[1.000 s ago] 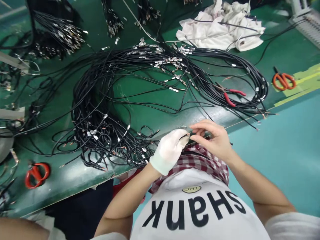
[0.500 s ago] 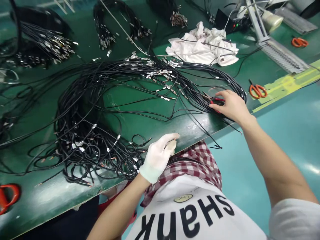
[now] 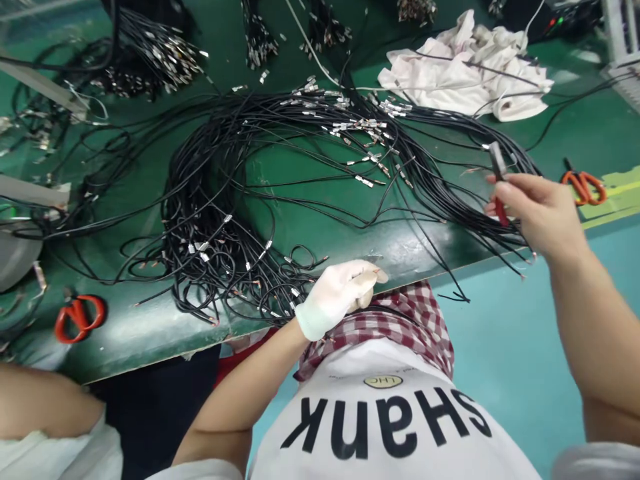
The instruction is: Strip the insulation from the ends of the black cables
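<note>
My left hand (image 3: 340,293), in a white glove, rests at the near edge of the green table (image 3: 310,220) with its fingers pinched on something thin that I cannot make out. My right hand (image 3: 537,213), bare, is raised over the table's right end and grips red-handled pliers (image 3: 499,183), jaws pointing up. A large tangle of black wires with metal terminals (image 3: 240,200) lies spread in front of both hands.
A white cloth (image 3: 465,67) lies at the back right. Orange scissors (image 3: 583,183) sit at the right edge, red scissors (image 3: 77,317) at the near left. More wire bundles (image 3: 160,57) lie at the back left. Another person's arm (image 3: 45,400) shows at the lower left.
My right hand left my left hand, reached out to the pliers lying on the wires, and has lifted them off the table. My gloved left hand stayed at the table edge.
</note>
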`<move>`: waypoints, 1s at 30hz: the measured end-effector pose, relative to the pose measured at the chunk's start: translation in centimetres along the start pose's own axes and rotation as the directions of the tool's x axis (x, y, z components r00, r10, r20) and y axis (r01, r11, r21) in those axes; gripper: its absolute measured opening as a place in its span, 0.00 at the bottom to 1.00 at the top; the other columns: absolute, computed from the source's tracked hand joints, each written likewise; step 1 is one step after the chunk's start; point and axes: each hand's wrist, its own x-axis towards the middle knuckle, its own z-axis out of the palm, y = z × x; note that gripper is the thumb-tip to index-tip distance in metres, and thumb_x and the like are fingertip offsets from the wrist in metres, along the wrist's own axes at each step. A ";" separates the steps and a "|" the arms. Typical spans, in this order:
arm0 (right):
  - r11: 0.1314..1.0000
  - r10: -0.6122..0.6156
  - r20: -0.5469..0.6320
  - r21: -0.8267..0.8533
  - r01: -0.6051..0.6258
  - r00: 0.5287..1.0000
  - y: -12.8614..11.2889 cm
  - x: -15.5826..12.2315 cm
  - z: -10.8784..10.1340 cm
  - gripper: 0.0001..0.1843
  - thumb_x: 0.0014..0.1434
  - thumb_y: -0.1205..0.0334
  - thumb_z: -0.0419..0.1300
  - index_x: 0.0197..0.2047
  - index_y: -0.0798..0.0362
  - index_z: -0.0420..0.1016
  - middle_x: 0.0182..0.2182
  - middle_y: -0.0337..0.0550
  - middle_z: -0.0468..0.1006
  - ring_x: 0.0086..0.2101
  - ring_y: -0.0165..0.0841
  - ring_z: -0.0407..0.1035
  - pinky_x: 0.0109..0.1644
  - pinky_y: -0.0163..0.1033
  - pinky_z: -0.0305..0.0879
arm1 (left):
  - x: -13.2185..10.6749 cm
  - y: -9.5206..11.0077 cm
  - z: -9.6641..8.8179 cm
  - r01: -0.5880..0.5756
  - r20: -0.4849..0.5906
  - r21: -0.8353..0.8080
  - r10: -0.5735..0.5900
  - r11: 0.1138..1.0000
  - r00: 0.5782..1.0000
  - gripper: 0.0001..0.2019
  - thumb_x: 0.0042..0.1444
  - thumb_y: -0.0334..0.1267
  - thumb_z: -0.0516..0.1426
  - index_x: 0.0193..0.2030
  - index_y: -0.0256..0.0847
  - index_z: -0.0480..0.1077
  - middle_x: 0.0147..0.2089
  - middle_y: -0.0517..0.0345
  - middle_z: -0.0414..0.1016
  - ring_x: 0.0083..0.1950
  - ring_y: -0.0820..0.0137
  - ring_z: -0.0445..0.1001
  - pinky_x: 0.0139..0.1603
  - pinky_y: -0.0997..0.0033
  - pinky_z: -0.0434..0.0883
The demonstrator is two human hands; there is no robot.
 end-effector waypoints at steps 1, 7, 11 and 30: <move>0.991 0.028 0.094 0.131 -0.040 0.995 -0.9 -0.9 0.0 0.22 0.67 0.50 0.56 0.57 0.55 0.73 0.36 0.56 0.80 0.35 0.39 0.77 0.38 0.43 0.69 | 0.0 -0.1 0.0 0.003 0.015 -0.012 -0.003 1.000 1.000 0.16 0.62 0.48 0.56 0.44 0.35 0.73 0.20 0.66 0.64 0.18 0.81 0.54 0.18 0.81 0.50; 0.969 -0.221 0.623 0.228 0.096 0.750 -7.5 -6.8 2.0 0.11 0.66 0.55 0.58 0.50 0.48 0.72 0.42 0.44 0.78 0.39 0.36 0.73 0.41 0.41 0.70 | -0.5 0.1 0.4 0.051 0.013 -0.035 -0.051 0.998 0.999 0.12 0.62 0.46 0.58 0.39 0.38 0.67 0.20 0.65 0.70 0.15 0.81 0.54 0.16 0.81 0.49; 0.923 -0.316 0.611 0.022 0.383 0.726 -9.1 -8.2 2.7 0.09 0.67 0.59 0.55 0.48 0.51 0.70 0.41 0.46 0.77 0.41 0.38 0.71 0.43 0.43 0.67 | -1.2 0.5 0.7 0.050 -0.013 0.023 -0.049 0.998 0.999 0.08 0.62 0.39 0.56 0.36 0.37 0.70 0.22 0.64 0.71 0.16 0.81 0.56 0.17 0.80 0.52; 0.676 -0.501 0.580 -0.202 0.709 0.643 -10.1 -9.2 2.2 0.10 0.66 0.61 0.55 0.47 0.52 0.75 0.37 0.46 0.80 0.36 0.39 0.71 0.42 0.44 0.64 | -2.5 0.6 1.1 -0.073 -0.003 0.435 0.082 0.898 0.997 0.14 0.65 0.39 0.51 0.28 0.39 0.69 0.22 0.65 0.68 0.26 0.75 0.65 0.32 0.75 0.63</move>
